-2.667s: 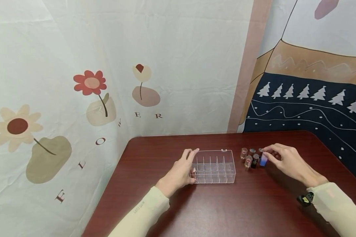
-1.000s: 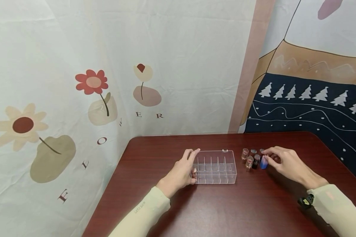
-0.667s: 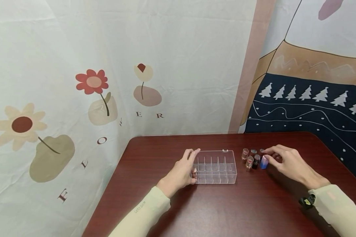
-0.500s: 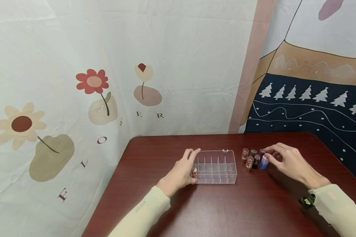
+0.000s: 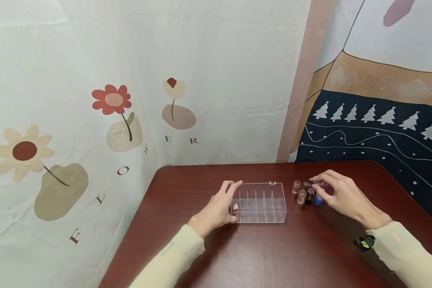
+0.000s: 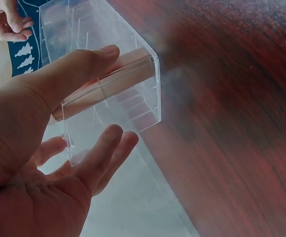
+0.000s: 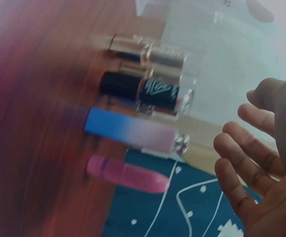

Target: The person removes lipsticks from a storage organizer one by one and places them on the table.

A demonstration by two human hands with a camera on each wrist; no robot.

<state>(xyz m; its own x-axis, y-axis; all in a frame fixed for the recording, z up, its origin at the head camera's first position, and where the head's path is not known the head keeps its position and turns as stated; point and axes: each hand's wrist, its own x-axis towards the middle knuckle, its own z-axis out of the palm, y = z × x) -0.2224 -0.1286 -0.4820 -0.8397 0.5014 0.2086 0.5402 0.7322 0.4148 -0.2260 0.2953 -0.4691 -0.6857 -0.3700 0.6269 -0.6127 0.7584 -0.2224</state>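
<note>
At the left end of a clear divided organizer box (image 5: 262,208), my left hand (image 5: 216,206) holds on, thumb at the front and fingers toward the back. Inside that end stands a rose-gold lipstick tube (image 6: 116,81), seen under the thumb in the left wrist view. My right hand (image 5: 340,196) hovers over a cluster of lipsticks. Its fingers are apart and hold nothing in the right wrist view. Nearest it are a blue-to-pink lipstick (image 7: 130,131) with a jewelled top and a pink tube (image 7: 128,174), mostly hidden by the hand in the head view.
Left of the blue lipstick stand a black lipstick (image 5: 309,197) and clear-capped ones such as a rose-gold lipstick (image 5: 301,199). All share the dark red table (image 5: 259,252). A printed cloth (image 5: 230,80) hangs behind the table's far edge.
My right hand lowered the blue-to-pink lipstick onto the table and let it go. It has since shifted slightly left over the cluster. The left hand and box have stayed put.
</note>
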